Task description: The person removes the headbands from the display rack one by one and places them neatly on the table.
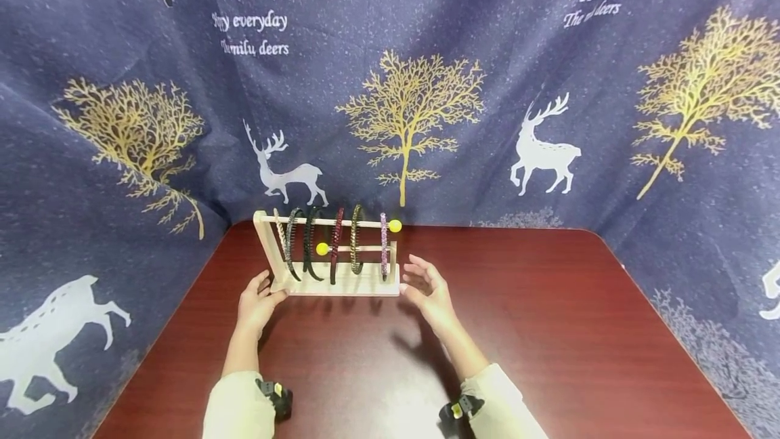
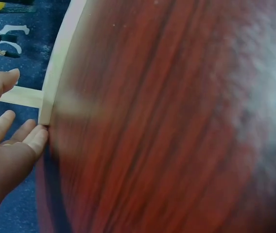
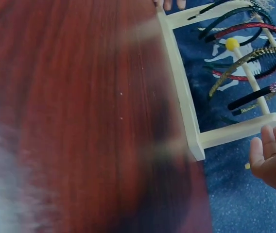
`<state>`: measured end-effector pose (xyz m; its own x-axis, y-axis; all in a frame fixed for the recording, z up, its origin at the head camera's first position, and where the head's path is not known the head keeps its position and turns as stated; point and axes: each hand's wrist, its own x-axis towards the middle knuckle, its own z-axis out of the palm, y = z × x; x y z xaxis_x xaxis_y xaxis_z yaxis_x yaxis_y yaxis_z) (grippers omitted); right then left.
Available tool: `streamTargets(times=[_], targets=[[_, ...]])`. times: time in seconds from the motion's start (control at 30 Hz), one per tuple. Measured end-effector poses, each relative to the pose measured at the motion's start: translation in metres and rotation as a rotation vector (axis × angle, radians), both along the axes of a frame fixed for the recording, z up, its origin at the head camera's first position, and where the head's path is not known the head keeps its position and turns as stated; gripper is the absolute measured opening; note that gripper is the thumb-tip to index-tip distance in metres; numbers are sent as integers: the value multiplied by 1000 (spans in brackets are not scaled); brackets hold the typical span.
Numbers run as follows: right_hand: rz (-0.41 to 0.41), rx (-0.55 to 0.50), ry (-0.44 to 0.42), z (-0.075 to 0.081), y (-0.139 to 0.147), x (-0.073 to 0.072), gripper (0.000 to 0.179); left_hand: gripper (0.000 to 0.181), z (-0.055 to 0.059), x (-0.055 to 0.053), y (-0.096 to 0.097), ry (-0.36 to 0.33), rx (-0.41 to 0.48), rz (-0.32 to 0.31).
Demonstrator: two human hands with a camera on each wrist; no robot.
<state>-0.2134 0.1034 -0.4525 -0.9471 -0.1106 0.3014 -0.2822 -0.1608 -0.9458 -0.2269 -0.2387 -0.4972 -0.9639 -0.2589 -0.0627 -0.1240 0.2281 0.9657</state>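
Observation:
A pale wooden rack [image 1: 365, 285] stands near the table's back edge, with several headbands hung along its upper rod. Among them are a black one, a dark red headband [image 1: 335, 249], a gold one and, at the right, a lilac headband [image 1: 384, 242]. My left hand [image 1: 256, 303] is at the rack's front left corner; in the left wrist view its thumb [image 2: 37, 141] touches the base's end and the other fingers are loosely spread. Beside the right end is my right hand [image 1: 434, 297], fingers apart and slightly bent, with nothing held.
Yellow balls cap the upper rod [image 1: 395, 225] and the shorter lower rod. The rack stands on a reddish-brown table [image 1: 548, 317]. Behind and around it hangs a blue cloth [image 1: 439, 175] printed with deer and gold trees. Each sleeve has a dark wrist camera [image 1: 279, 398].

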Motion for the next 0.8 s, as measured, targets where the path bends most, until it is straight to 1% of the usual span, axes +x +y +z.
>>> streamTargets(times=[0.1, 0.23, 0.3, 0.33, 0.43, 0.57, 0.8], targets=[[22, 25, 26, 9, -5, -1, 57, 75, -3, -4, 0, -3, 3, 15], [61, 40, 65, 10, -10, -7, 58, 72, -6, -8, 1, -6, -13, 43], [77, 24, 76, 11, -14, -11, 58, 70, -6, -10, 2, -9, -37, 55], [78, 17, 80, 11, -15, -12, 58, 69, -6, -11, 3, -11, -51, 60], [95, 0, 78, 10, -20, -14, 57, 65, -6, -13, 5, -29, -141, 97], [107, 19, 69, 8, -26, -16, 56, 61, -7, -14, 6, -49, -223, 134], [62, 71, 52, 9, -27, -16, 48, 60, -8, -17, 7, -62, -208, 118]])
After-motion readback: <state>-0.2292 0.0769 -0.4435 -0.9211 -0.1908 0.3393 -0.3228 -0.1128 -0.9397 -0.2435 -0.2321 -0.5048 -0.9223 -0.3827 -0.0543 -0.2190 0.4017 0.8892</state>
